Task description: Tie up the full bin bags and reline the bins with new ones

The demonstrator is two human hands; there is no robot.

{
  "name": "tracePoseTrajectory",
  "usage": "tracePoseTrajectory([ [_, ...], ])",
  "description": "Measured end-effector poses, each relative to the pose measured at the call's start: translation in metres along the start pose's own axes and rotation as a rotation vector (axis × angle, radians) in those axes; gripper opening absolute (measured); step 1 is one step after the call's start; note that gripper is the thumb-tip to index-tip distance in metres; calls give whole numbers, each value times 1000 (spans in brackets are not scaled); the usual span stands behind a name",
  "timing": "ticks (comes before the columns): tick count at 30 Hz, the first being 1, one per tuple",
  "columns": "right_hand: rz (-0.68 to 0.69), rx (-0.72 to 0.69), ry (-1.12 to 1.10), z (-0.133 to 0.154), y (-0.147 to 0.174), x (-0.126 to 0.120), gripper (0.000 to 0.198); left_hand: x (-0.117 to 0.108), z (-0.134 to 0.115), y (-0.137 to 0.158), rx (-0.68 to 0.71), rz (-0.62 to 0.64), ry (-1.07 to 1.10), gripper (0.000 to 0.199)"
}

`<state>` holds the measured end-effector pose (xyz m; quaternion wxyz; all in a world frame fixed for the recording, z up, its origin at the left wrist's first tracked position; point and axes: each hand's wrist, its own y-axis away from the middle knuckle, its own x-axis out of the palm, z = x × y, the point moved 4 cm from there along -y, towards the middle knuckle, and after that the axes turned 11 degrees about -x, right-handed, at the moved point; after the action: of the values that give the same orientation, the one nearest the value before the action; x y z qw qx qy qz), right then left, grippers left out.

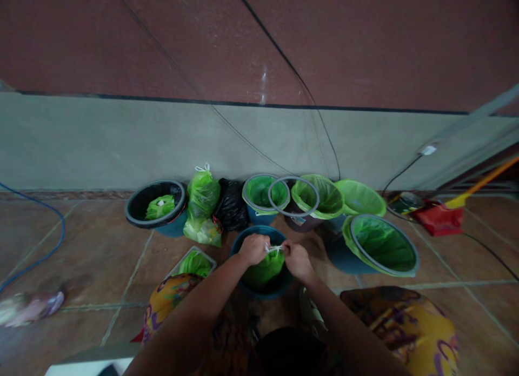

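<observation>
Right in front of me a blue bin [242, 240] holds a green trash bag [265, 270] gathered at its neck. A white drawstring [275, 248] is stretched across the top of that bag. My left hand [255, 249] pinches one end of the string above the bin's left side. At the other end, my right hand [298, 261] has its fingers closed on the string. Both hands are just over the bin's rim, close together. The lower part of the bag sits inside the bin, partly hidden by my hands and forearms.
Green-lined bins [358, 199] stand along the wall, one with a loose grey ring [271, 195]. At left are a black-lined bin [133, 220], a tied green bag [204, 195] and a black bag [232, 206]. A red dustpan [440, 218] lies right; a blue hose [60, 230] lies left.
</observation>
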<state>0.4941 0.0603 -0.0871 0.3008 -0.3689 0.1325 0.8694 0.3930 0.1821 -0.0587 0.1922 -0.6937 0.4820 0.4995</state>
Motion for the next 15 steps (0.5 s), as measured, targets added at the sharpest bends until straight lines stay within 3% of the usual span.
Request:
tracePoseTrajectory([
  [3, 61, 35, 239, -4, 5, 1, 23, 4, 4, 1, -39, 71, -112, 24],
  [8, 114, 27, 202, -14, 12, 7, 29, 10, 18, 3, -131, 159, -122, 31],
  [13, 176, -23, 182, -24, 23, 16, 69, 25, 32, 8, -223, 276, -165, 89],
  [15, 235, -21, 192, -23, 30, 26, 77, 35, 32, 10, -219, 328, -166, 100],
])
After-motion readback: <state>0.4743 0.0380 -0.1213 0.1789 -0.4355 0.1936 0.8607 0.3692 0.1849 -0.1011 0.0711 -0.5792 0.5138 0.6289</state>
